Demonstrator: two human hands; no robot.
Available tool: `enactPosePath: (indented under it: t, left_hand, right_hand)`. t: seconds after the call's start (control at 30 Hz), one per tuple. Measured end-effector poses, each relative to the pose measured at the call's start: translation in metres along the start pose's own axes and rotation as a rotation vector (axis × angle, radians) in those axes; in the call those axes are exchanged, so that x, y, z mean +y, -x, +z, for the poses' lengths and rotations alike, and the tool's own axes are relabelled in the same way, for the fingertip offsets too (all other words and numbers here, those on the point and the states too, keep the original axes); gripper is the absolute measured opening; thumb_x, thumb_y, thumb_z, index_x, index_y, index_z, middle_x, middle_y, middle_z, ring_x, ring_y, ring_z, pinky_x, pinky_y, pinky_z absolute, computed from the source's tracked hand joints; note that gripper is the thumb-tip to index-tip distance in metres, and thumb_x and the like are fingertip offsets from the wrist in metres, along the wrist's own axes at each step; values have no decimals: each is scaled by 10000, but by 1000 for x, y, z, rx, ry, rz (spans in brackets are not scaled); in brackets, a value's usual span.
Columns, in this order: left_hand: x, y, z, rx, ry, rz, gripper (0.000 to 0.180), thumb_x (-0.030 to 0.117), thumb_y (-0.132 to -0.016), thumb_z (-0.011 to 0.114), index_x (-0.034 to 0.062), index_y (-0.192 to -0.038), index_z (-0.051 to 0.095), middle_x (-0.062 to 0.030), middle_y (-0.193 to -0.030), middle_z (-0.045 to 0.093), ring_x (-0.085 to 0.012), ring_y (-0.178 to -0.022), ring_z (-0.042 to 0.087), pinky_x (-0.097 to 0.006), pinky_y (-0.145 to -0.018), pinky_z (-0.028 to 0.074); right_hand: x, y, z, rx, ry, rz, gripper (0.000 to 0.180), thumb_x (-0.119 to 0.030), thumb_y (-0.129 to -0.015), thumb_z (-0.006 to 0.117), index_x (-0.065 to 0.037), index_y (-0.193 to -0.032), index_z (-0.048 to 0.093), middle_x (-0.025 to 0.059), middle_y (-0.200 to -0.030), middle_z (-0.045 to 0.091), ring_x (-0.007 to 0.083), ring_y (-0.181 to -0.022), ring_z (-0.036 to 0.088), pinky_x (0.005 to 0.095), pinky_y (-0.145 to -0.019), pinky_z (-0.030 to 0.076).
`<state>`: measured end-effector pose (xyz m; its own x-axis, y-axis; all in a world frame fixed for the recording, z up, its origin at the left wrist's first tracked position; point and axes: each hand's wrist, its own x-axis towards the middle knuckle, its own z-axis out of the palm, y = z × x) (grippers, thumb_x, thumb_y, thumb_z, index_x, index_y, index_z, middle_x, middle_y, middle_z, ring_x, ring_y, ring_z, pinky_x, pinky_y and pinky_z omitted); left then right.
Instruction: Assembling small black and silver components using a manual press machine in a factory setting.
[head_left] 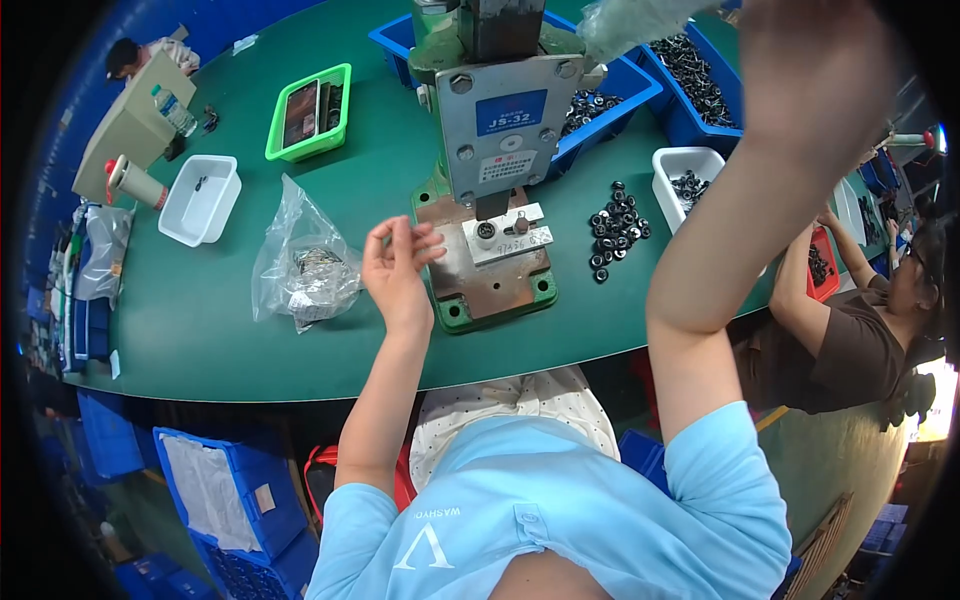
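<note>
My left hand (398, 265) is beside the hand press (500, 130), over the left edge of its metal base plate (450, 280). Its fingers are loosely bent and apart, with nothing visible in them. On the plate sits a light metal fixture block (490, 250), which carries a small round black part (486, 231) under the press ram (492, 205). My right arm reaches up to the far right. There my right hand (820, 70) is raised and smeared by motion, so its fingers and anything in them cannot be made out. Clear plastic wrapping (635, 25) hangs close by it, near the press top.
Loose black round parts (618, 230) lie right of the press, near a white tray (665, 190) and blue bins (700, 80) of parts. Leftward are a plastic bag (310, 270), a green basket (335, 130) and a white tray (200, 200). A co-worker (860, 330) sits at right.
</note>
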<state>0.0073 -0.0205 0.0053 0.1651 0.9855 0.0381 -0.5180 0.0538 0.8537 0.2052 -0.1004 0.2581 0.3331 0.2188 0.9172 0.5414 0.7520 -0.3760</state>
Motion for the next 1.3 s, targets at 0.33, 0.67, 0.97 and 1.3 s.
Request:
enactPosePath:
  t: [0.33,0.67,0.97,1.3]
  left_hand:
    - [0,28,11,-202,-179,-153,171,33,-846,605,-84,-971,621,-128,-899,647,-186,-805,651,-252,-717,539]
    - [-21,8,36,-240,-240,-98,137,38,-831,625,-73,-907,650,-127,-853,658,-172,-765,655,-254,-718,537]
    - [-33,7,39,-163,-55,-51,113,25,-830,626,-30,-905,561,-104,-847,637,-177,-766,652,-258,-711,541]
    - [-28,8,35,-174,-28,-96,180,-44,-800,632,37,-831,475,-114,-862,631,-188,-817,649,-269,-741,544]
  right_hand:
    - [98,237,-11,-575,487,537,336,-175,-680,744,-92,-997,669,35,-1101,593,245,-1116,441,324,-893,384]
    - [97,189,-129,-320,810,652,163,-201,-779,674,-77,-878,713,93,-917,672,192,-929,579,317,-848,427]
    - [93,192,-183,-392,1035,441,169,-92,-752,660,-84,-920,679,63,-882,643,231,-948,520,337,-823,416]
    - [105,222,-124,-788,1029,518,112,-112,-667,713,-74,-766,679,38,-843,595,238,-897,481,348,-773,385]
